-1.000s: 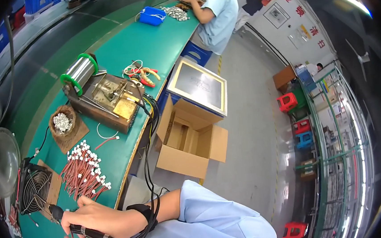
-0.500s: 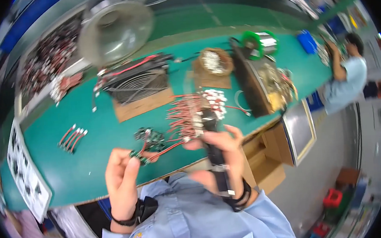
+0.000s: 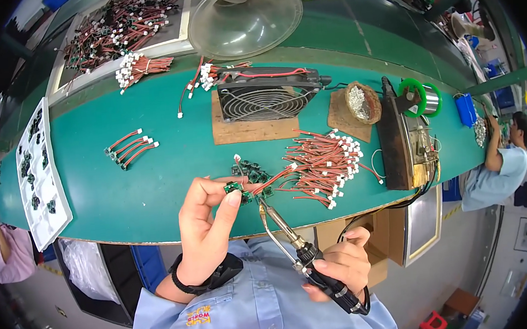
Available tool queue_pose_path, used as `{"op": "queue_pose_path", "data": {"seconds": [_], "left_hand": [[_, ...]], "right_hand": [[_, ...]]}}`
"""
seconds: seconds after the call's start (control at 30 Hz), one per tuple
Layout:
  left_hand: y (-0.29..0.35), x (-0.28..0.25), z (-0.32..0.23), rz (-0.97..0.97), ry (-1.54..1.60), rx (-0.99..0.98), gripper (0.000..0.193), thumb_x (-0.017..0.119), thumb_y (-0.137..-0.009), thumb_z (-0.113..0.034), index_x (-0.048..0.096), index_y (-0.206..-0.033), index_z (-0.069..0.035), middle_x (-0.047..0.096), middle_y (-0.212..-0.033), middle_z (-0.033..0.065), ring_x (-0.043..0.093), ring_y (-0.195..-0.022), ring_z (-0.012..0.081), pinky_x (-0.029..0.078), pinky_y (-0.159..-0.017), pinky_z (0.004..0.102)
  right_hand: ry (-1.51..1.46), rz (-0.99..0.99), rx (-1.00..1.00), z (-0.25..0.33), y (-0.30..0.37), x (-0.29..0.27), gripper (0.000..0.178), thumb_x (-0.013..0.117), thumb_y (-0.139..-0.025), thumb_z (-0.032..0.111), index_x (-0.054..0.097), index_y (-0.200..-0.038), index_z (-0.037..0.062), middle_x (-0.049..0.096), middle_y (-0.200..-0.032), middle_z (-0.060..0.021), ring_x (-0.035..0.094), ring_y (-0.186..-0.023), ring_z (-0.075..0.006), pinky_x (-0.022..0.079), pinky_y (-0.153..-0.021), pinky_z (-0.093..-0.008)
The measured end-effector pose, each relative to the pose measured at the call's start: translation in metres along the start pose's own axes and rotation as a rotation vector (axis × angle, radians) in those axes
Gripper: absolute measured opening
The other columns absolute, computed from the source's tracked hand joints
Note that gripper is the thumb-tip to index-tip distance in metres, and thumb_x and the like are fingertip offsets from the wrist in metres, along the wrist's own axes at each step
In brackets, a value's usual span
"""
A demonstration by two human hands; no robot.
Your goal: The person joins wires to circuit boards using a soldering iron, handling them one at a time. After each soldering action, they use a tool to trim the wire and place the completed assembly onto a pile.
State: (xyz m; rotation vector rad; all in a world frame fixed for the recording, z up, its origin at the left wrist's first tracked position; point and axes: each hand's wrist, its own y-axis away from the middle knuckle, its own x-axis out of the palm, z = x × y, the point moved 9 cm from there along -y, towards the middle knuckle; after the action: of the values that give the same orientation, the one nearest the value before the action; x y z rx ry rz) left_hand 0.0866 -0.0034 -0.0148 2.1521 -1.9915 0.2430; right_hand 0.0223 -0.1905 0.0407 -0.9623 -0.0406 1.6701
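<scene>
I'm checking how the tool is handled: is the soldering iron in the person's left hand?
No, the right hand grips the soldering iron, while the left hand holds a small green circuit board.

We count one left hand (image 3: 205, 228) and one right hand (image 3: 344, 266), with one soldering iron (image 3: 313, 254) in the right fingers (image 3: 340, 273). In the left fingers (image 3: 225, 217) we see at least one green circuit board (image 3: 233, 186); just beyond them, the dark boards (image 3: 251, 169) are too crowded for us to count, as are the red leads (image 3: 313, 160) to their right. Left of those fingers we make it four wired pieces (image 3: 134, 151) and one white tray (image 3: 50, 226); farther beyond, one fan (image 3: 268, 102) and one horn-shaped hood (image 3: 246, 26).
</scene>
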Motion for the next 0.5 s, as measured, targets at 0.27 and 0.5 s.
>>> {"op": "queue_pose_path", "data": {"seconds": [0.27,0.5], "left_hand": [[0.0015,-0.0004,-0.0045,0.027,-0.204,0.069,0.009,0.053,-0.088,-0.002,0.044,-0.087,-0.002,0.066,-0.093,0.0161,0.055,-0.097,0.0160,0.038,-0.086,0.0301],[0.0026,0.0008,-0.0014,0.069,-0.261,0.043,0.008,0.049,-0.091,-0.008,0.043,-0.091,-0.003,0.064,-0.102,0.0177,0.060,-0.096,0.0179,0.021,-0.103,0.0372]], "right_hand": [[-0.003,0.003,-0.009,-0.0004,-0.0025,0.0012,0.043,0.079,-0.059,0.020,0.064,-0.100,0.0151,0.061,-0.068,0.0057,0.056,-0.061,-0.0089,0.031,-0.082,-0.0310],[-0.005,0.012,-0.012,-0.0017,-0.0018,0.0020,0.044,0.078,-0.060,0.019,0.064,-0.101,0.0143,0.062,-0.069,0.0052,0.057,-0.061,-0.0092,0.031,-0.082,-0.0310]]}}
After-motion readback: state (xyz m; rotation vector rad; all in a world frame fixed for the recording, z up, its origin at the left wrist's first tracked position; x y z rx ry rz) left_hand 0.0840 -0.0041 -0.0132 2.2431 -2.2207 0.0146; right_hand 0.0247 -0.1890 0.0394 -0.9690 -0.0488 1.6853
